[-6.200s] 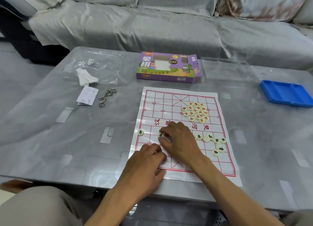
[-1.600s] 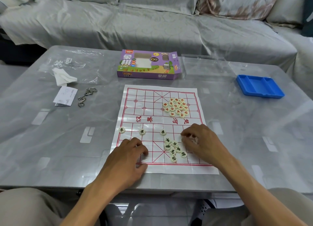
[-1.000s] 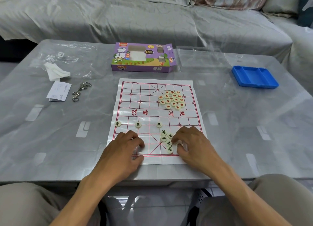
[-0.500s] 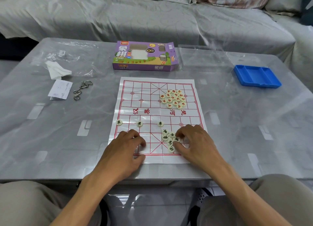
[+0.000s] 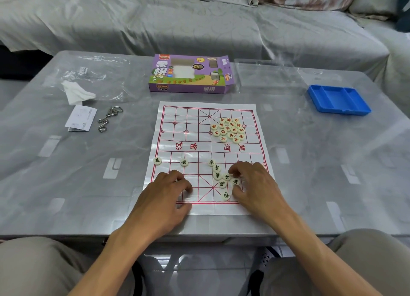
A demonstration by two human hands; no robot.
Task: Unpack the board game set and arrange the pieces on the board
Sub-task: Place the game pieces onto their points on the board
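The paper board (image 5: 197, 138) lies flat near the front edge of the table (image 5: 77, 184), in the middle of its width. The person's left hand (image 5: 164, 198) rests on the near left corner of the board with the fingers curled down; if something is held under them, I cannot tell. The right hand (image 5: 255, 184) is on the near right part of the board, and its bent fingers and thumb touch a small group of black-marked pieces (image 5: 223, 180) that lie close together there. If it grips one of them, I cannot tell. Three single black-marked pieces (image 5: 183, 162) stand apart in one row, just on the near side of the middle strip of the board. A heap of red-marked pieces (image 5: 228, 129) sits on the far right part of the board. Behind the board, toward the far edge, lies the purple game box (image 5: 188, 74) with its flap open. A blue tray (image 5: 338, 99) is near the right edge. Near the left edge are a metal ring puzzle (image 5: 108, 118), a folded paper (image 5: 81, 118) and a white tissue (image 5: 76, 94).
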